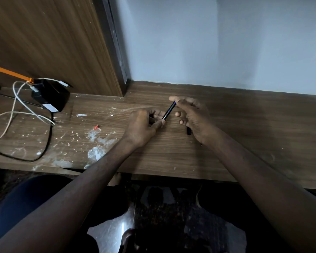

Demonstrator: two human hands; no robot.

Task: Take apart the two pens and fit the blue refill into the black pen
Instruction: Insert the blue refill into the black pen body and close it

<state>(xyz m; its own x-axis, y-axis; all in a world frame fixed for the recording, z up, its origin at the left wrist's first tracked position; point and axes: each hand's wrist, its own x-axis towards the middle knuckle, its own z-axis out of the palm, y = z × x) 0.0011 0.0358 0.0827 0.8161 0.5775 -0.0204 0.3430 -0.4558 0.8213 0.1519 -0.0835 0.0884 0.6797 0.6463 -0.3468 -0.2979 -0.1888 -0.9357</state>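
A slim black pen barrel (169, 110) with a blue tint near its upper end is held slanted above the wooden desk (244, 128). My left hand (144, 126) grips its lower end between thumb and fingers. My right hand (192, 115) pinches its upper tip, the other fingers spread. A small black pen part (189, 131) lies on the desk, partly hidden under my right palm. The other pen's pieces are not visible.
At the left sit a black charger box (49, 96), a white cable (16, 110), a black cable (47, 143) and an orange strip (11, 73). White paint smears (97, 152) and a tiny red bit (96, 127) mark the desk. A wooden panel and grey wall stand behind.
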